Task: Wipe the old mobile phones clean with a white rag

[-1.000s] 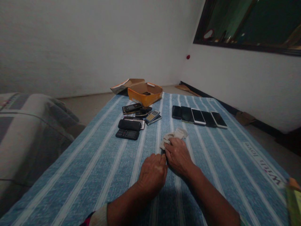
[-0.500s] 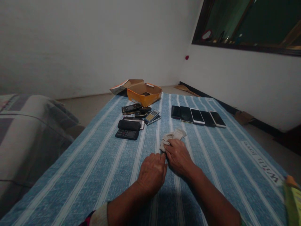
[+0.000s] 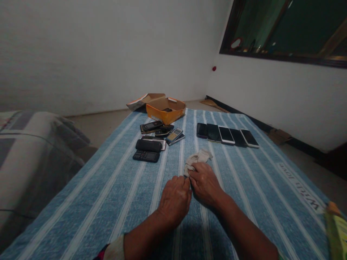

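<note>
My right hand is closed on a crumpled off-white cloth, which sticks out past the fingers. Right beside it, my left hand is closed, thumb and fingers pressed together. A small dark edge shows between the two hands; the rest of what the left hand grips is hidden. Beyond the hands to the left lie several older phones, among them a black keypad phone, a black rounded case-like thing and a silver-blue keypad phone. On the right, several smartphones lie in a row, including a white-framed one.
An open orange cardboard box with a dark item inside stands at the far end of the blue striped cloth. Its lid leans behind. A covered bulky thing is at left, and a yellow-green package at the right edge.
The right hand and the cloth have shifted very slightly left and nearer. The left hand stays almost in place. The camera view has tilted a little.
</note>
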{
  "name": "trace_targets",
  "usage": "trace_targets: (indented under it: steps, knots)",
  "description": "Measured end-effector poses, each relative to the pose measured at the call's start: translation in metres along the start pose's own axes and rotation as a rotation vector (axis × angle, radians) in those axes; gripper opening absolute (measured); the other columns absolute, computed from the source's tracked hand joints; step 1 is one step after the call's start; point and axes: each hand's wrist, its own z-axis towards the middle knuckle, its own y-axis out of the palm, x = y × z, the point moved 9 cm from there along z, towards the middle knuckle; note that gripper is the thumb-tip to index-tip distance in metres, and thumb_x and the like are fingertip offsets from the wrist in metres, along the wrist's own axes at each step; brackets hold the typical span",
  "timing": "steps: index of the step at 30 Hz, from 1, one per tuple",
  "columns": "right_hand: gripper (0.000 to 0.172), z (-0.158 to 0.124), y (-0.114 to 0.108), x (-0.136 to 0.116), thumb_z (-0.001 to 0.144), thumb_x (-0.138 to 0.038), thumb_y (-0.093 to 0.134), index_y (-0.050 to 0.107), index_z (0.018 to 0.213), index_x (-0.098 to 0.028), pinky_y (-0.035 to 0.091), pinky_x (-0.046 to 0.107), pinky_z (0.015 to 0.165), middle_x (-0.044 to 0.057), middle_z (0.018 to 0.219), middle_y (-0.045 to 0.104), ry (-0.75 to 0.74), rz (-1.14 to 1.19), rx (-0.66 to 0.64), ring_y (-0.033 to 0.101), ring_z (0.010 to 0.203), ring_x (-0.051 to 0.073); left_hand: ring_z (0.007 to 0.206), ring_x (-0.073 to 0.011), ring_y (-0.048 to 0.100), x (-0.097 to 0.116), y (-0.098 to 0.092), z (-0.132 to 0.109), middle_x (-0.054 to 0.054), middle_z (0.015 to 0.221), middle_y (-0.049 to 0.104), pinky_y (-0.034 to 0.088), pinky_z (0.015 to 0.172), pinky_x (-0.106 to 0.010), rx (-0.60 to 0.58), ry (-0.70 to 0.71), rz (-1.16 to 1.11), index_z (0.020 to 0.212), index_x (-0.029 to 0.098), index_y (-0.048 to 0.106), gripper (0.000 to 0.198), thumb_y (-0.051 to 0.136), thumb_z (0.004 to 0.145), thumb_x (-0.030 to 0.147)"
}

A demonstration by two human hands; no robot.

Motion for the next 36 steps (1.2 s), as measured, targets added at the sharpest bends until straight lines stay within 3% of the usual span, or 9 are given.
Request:
trace_targets:
  steps: [5,8,12,16,22,36]
  knots:
    - [0.022,0.008,0.002,0.021,0.088,-0.011,0.048,0.07,0.087,-0.017,0.037,0.036,0.091,0.009,0.098,0.061,0.12,0.048,0.026,0.052,0.098,0.022,0.094,-0.0277,0.058,0.001,-0.004,0.0,-0.011,0.095,0.063,0.05,0.085,-0.041,0.013,-0.008,-0.007,0.115,0.012,0.063,0.026,0.052,0.092,0.017]
    - [0.028,0.009,-0.005,0.049,0.089,-0.009,0.044,0.07,0.082,-0.016,0.043,0.031,0.086,0.008,0.092,0.063,0.244,0.203,0.105,0.058,0.092,0.019,0.093,-0.0278,0.057,0.001,-0.007,-0.001,-0.012,0.096,0.063,0.05,0.084,-0.042,0.04,-0.008,-0.024,0.113,0.012,0.064,0.025,0.052,0.091,0.016]
    - [0.033,0.002,-0.018,0.065,0.092,-0.012,0.039,0.072,0.09,-0.015,0.046,0.027,0.08,0.007,0.089,0.064,0.276,0.301,0.183,0.062,0.087,0.017,0.096,-0.0289,0.055,0.0,-0.007,-0.002,-0.014,0.107,0.062,0.05,0.085,-0.043,0.086,0.011,-0.022,0.113,0.012,0.064,0.025,0.054,0.09,0.016]
    - [0.026,-0.002,-0.019,0.05,0.088,-0.013,0.048,0.074,0.091,-0.017,0.046,0.028,0.079,0.006,0.088,0.063,0.193,0.416,0.248,0.061,0.086,0.018,0.099,-0.0288,0.055,0.0,-0.005,-0.002,-0.015,0.116,0.061,0.051,0.087,-0.045,0.166,0.047,-0.017,0.114,0.013,0.063,0.026,0.054,0.09,0.015]
    - [0.021,0.005,0.006,0.009,0.088,-0.011,0.052,0.071,0.083,-0.019,0.04,0.032,0.081,0.008,0.095,0.06,-0.034,0.158,0.05,0.051,0.094,0.021,0.104,-0.0299,0.056,0.001,-0.005,-0.004,-0.015,0.117,0.062,0.052,0.088,-0.046,0.261,0.086,-0.031,0.111,0.011,0.063,0.025,0.055,0.088,0.014]
    - [0.02,0.007,0.009,0.007,0.091,-0.017,0.049,0.069,0.091,-0.019,0.034,0.035,0.085,0.008,0.096,0.059,0.033,0.007,-0.056,0.049,0.094,0.022,0.101,-0.0303,0.059,0.005,-0.007,-0.005,-0.017,0.112,0.064,0.054,0.086,-0.046,0.317,0.13,-0.037,0.106,0.008,0.065,0.023,0.057,0.084,0.012]
